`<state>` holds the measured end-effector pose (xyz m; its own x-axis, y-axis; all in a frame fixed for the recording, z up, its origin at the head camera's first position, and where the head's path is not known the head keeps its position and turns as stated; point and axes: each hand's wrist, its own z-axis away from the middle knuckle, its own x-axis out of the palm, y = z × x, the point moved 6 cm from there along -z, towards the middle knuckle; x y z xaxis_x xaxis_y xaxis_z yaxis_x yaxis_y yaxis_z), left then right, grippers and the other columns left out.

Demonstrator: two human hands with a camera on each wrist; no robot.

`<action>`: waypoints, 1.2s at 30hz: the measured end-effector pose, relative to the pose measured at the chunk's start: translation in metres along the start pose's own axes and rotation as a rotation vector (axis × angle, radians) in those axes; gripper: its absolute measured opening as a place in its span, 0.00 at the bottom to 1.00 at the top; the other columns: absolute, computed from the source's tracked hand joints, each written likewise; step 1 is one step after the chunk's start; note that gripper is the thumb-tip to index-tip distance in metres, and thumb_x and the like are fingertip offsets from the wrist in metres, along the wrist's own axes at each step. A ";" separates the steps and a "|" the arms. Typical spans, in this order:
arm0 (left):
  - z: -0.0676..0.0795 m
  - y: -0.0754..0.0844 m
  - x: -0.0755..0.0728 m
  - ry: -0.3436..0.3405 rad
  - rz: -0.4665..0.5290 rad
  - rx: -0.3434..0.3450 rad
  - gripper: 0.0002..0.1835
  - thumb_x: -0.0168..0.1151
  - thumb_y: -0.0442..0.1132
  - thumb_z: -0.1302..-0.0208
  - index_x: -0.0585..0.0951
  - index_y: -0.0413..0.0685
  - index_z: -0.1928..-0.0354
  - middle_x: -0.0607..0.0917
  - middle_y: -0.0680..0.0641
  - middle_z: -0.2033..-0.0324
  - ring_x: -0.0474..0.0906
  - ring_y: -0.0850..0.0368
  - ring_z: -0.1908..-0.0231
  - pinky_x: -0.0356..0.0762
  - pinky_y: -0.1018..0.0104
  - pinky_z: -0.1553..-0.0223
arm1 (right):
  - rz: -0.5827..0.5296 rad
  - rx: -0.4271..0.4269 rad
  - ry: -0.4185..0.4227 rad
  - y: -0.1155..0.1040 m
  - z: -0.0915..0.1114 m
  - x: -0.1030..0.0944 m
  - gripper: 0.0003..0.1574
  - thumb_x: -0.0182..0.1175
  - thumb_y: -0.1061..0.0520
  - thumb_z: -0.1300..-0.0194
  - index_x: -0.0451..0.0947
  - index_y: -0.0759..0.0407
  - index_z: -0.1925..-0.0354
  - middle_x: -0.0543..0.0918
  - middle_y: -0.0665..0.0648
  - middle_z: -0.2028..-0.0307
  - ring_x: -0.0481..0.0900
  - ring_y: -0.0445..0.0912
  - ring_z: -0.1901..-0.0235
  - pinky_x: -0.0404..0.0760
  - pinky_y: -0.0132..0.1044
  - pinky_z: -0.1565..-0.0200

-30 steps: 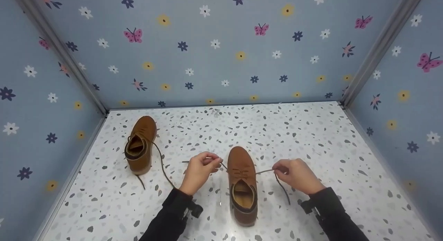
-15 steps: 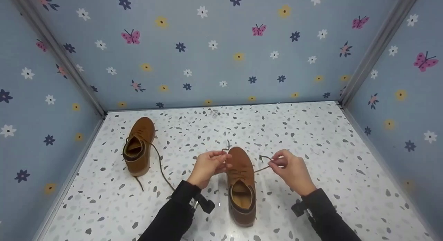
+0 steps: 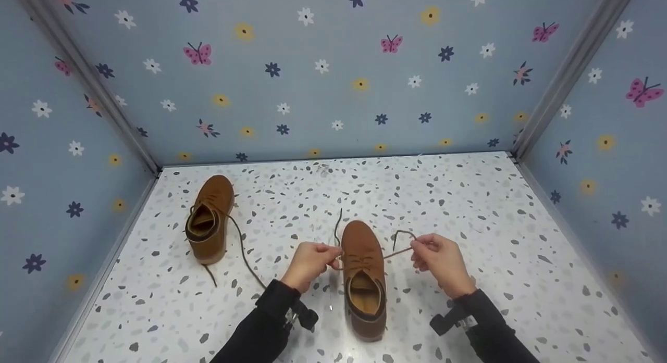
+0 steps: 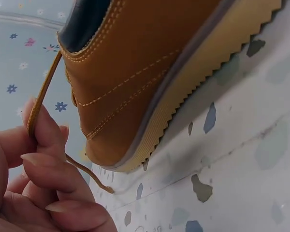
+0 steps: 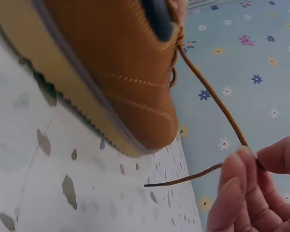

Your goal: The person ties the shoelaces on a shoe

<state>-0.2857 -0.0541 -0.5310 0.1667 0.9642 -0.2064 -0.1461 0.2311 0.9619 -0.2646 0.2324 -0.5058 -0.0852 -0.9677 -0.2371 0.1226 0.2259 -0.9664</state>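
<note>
A brown lace-up shoe (image 3: 360,238) stands on the speckled surface between both hands, its toe pointing away from me. At its left side my left hand (image 3: 312,264) pinches one shoelace (image 4: 44,92), whose loose end runs forward past the toe. On the other side my right hand (image 3: 440,261) pinches the opposite shoelace (image 5: 215,96) between thumb and fingers. That lace stretches from the eyelets to my fingertips, and its dark tip (image 5: 154,184) hangs free beyond them. Crossed lacing shows over the tongue.
A matching brown shoe (image 3: 219,193) stands at the back left, its long loose lace (image 3: 245,253) trailing toward my left sleeve. Blue panels (image 3: 333,82) with flowers and butterflies enclose the white speckled surface (image 3: 453,196) at the back and both sides.
My left hand has drawn in close to the shoe's side, and its lace end now points forward. My right hand has shifted slightly; its lace end has flipped from trailing toward me to lying forward.
</note>
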 end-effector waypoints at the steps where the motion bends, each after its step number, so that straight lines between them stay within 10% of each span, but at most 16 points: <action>1: 0.000 0.001 0.000 0.001 -0.016 0.013 0.11 0.65 0.39 0.35 0.88 0.37 0.64 0.84 0.48 0.82 0.68 0.63 0.82 0.61 0.71 0.79 | -0.050 0.003 0.013 -0.001 0.000 -0.001 0.10 0.64 0.58 0.32 0.78 0.66 0.60 0.83 0.59 0.73 0.82 0.49 0.74 0.83 0.37 0.69; 6: 0.002 0.009 0.002 0.001 -0.098 0.088 0.11 0.66 0.39 0.34 0.88 0.38 0.66 0.83 0.49 0.83 0.78 0.58 0.73 0.69 0.66 0.67 | -0.215 -0.048 0.043 -0.012 0.002 -0.001 0.12 0.64 0.59 0.32 0.74 0.67 0.62 0.82 0.61 0.72 0.83 0.49 0.73 0.84 0.37 0.68; 15: 0.006 0.015 0.004 0.034 -0.247 0.140 0.09 0.67 0.42 0.35 0.90 0.45 0.65 0.83 0.54 0.86 0.67 0.63 0.88 0.57 0.71 0.86 | -0.135 -0.378 0.018 -0.050 0.005 0.013 0.09 0.65 0.61 0.33 0.76 0.67 0.63 0.82 0.64 0.74 0.82 0.53 0.74 0.83 0.39 0.71; 26: 0.006 0.018 0.006 0.040 -0.351 0.210 0.08 0.66 0.40 0.34 0.90 0.46 0.67 0.81 0.56 0.86 0.74 0.63 0.84 0.66 0.69 0.81 | 0.377 -0.817 -0.185 -0.113 -0.021 0.093 0.02 0.65 0.60 0.33 0.81 0.56 0.61 0.84 0.47 0.73 0.80 0.40 0.75 0.79 0.35 0.71; 31: 0.008 0.020 0.006 0.030 -0.382 0.259 0.09 0.66 0.40 0.34 0.90 0.47 0.71 0.80 0.57 0.87 0.73 0.64 0.84 0.68 0.68 0.79 | 0.674 -0.750 -0.446 -0.111 -0.035 0.142 0.09 0.63 0.56 0.31 0.84 0.57 0.56 0.86 0.51 0.69 0.82 0.42 0.70 0.80 0.37 0.65; 36: 0.007 0.022 0.005 0.038 -0.395 0.263 0.10 0.66 0.41 0.35 0.90 0.49 0.72 0.81 0.57 0.88 0.73 0.66 0.84 0.69 0.69 0.79 | 0.787 -0.711 -0.454 -0.107 -0.041 0.147 0.07 0.63 0.59 0.32 0.86 0.59 0.61 0.87 0.54 0.68 0.82 0.46 0.69 0.80 0.40 0.62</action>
<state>-0.2817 -0.0449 -0.5098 0.1234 0.8143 -0.5672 0.1736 0.5451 0.8202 -0.3311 0.0702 -0.4410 0.1492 -0.4495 -0.8807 -0.6130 0.6568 -0.4391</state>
